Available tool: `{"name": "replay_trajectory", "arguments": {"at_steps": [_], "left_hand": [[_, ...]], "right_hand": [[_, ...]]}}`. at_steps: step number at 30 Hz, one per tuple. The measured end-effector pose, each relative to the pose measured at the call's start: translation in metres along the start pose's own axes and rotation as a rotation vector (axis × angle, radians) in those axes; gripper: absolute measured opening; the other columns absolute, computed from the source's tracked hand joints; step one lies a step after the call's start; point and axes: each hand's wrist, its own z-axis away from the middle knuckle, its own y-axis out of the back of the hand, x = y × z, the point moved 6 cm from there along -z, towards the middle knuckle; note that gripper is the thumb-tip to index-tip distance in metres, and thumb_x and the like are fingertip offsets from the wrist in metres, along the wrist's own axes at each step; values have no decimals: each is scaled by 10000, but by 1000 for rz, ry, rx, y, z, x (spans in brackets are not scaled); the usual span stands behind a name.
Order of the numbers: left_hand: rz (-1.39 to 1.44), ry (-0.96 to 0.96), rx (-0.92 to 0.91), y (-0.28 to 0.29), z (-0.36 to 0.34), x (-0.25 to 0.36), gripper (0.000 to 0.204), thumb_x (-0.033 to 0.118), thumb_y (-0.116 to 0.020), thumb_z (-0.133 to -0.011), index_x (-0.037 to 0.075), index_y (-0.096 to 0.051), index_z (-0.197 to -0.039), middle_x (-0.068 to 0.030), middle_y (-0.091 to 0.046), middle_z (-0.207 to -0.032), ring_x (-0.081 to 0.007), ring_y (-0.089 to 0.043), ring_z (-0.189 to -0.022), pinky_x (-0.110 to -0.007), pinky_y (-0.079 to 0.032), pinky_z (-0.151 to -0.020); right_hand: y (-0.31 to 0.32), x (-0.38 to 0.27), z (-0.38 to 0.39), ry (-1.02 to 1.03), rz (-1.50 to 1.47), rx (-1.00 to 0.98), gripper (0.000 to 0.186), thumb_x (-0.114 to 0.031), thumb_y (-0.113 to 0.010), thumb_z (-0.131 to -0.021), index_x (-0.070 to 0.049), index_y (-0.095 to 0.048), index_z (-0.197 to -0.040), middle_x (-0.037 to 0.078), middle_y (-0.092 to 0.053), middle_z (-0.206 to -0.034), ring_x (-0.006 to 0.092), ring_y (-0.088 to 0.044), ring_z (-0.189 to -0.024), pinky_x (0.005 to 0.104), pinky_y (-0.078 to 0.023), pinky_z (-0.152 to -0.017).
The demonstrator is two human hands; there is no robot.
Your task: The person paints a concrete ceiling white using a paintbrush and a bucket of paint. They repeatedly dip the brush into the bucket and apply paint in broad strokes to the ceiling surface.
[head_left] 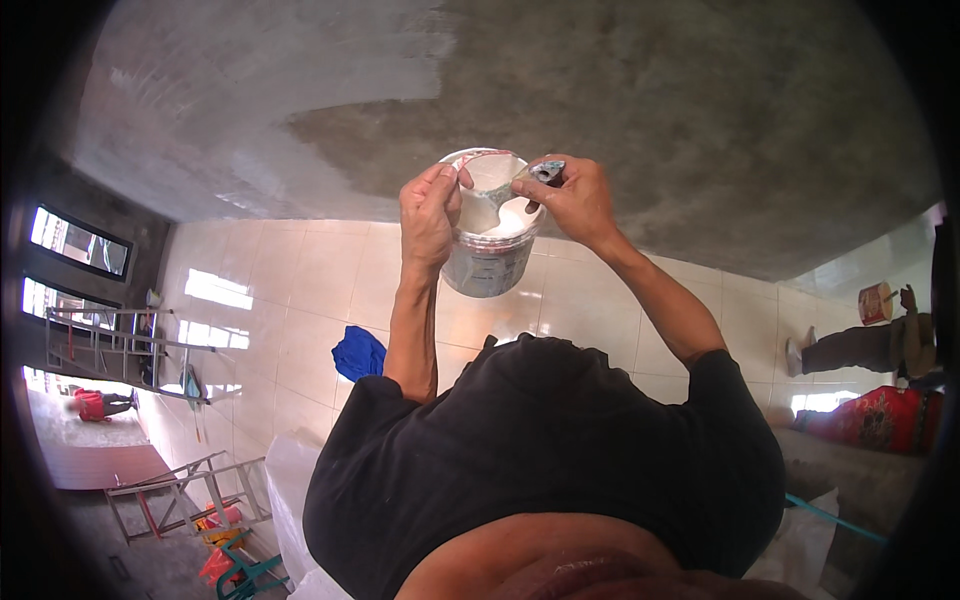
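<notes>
A pale bucket (487, 268) with a whitish mix inside hangs or stands in front of me, close to the wall. My left hand (432, 205) is closed at the bucket's left rim, thumb and fingers pinching there. In my right hand (578, 200) is a stained scraper (500, 192) with a dark handle end, held over the bucket's mouth. Its blade is partly hidden, and I cannot tell whether it touches the mix.
The grey wall (620, 110) ahead carries a lighter smoothed patch at left. Blue cloth (358, 354) lies on the tiled floor (310, 270). Metal ladders (185, 495) stand left, near a green chair (250, 575). A person in red (95, 404) is far left; another person (860, 350) is at right.
</notes>
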Motion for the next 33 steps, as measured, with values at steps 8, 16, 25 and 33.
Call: {"name": "replay_trajectory", "arguments": {"at_steps": [8,16,25,33], "left_hand": [[-33,42,60,1,2,-2,258,214,-474,-980,37,-579,-825,104,-315,-522,-6,-215,-425,-216,-144,-383],[-55,95,62,0,2,0,287,216,-456,-992,45,-595,-809,101,-343,-513,-9,-256,-419,-213,-173,-378],[-45,88,47,-6,4,16,272,187,-453,-975,31,-589,-797,93,-343,-503,-13,-239,-412,-214,-169,-380],[-36,46,22,-10,7,19,267,183,-471,-969,36,-599,-786,90,-348,-513,-16,-243,-429,-222,-170,-400]], "right_hand": [[5,12,-11,-85,-47,-35,134,-121,-755,-781,-1,-699,-802,43,-686,-669,75,-603,-552,230,-440,-501],[8,-7,-4,360,345,105,149,-143,-758,-755,-21,-711,-828,125,-659,-670,180,-638,-547,290,-474,-494],[5,-29,7,590,474,131,156,-137,-762,-735,-24,-705,-826,141,-677,-730,272,-654,-583,335,-497,-510],[-4,-6,-3,-73,-167,-107,180,-140,-763,-782,20,-701,-834,59,-688,-686,100,-623,-570,248,-458,-506]]}}
